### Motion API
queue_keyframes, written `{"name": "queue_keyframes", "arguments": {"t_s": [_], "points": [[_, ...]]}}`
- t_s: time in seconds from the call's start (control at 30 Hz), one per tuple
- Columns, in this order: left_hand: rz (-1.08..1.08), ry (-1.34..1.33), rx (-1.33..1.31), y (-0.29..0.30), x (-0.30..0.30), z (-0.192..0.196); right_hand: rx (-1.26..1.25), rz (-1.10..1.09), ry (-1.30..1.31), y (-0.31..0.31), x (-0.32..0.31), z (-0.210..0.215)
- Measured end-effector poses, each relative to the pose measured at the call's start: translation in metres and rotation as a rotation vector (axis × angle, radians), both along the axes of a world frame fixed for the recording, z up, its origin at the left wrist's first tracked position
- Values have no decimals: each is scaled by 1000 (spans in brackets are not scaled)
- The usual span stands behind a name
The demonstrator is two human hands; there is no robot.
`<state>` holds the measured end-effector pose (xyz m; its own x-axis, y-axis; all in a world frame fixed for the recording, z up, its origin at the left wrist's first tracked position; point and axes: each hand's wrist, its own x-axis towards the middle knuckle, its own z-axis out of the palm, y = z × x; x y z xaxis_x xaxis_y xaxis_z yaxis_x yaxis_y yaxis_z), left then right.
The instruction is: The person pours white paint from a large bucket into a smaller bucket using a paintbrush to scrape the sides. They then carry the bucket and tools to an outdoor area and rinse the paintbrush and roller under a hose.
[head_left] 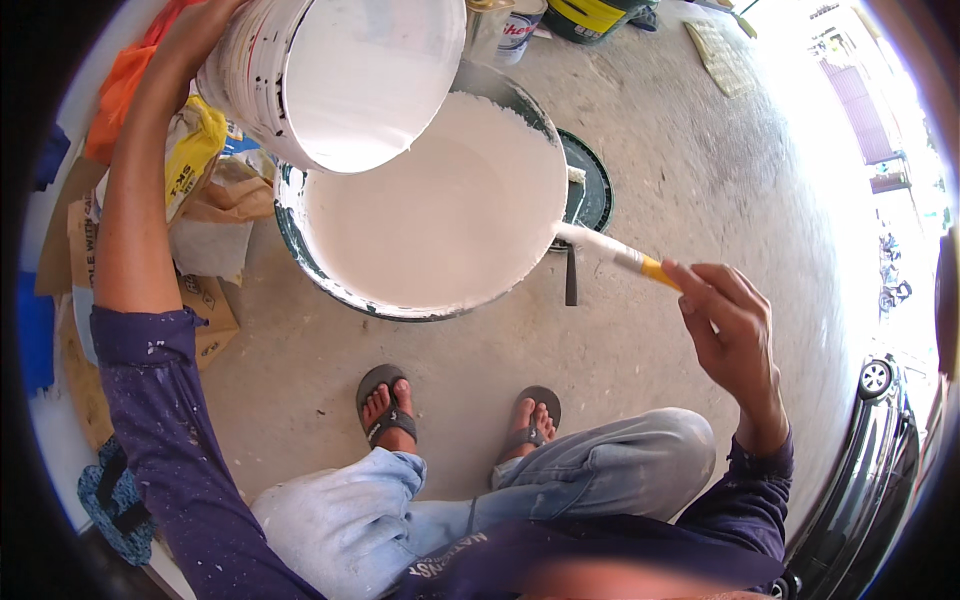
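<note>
My left hand (212,18), at the top edge with its fingers mostly out of sight, holds up a white plastic bucket (255,80). The bucket is tipped over the far left of a large dark green tub (500,85), its mouth facing me and its inside coated white. Pale, off-white paint (430,215) fills much of the tub, and smears of it cover the rim. On the right, my right hand (735,325) is closed round the yellow handle of a paintbrush (610,248). The paint-coated bristles are at the tub's right rim; whether they touch it, I cannot tell.
Behind the tub's right side lies a dark round lid (595,190) with a roller tool (571,275) on it. Bags and cardboard (205,310) crowd the left. Cans (518,30) and a black-and-yellow bucket (590,18) stand at the back. A dark car (860,490) is far right.
</note>
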<state>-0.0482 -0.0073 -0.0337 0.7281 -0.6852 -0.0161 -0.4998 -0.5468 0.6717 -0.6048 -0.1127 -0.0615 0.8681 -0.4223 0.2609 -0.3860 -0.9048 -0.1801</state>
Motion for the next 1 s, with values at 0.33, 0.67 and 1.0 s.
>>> {"name": "queue_keyframes", "arguments": {"t_s": [0.33,0.67,1.0], "points": [[12,209,-233,12,-15,-5,-16,96,-37,-13,43,35],[-24,142,-250,-4,-46,12,-342,348,236,-12,316,16],[-95,15,-233,-9,-52,12,-69,385,-3,-22,372,-17]]}}
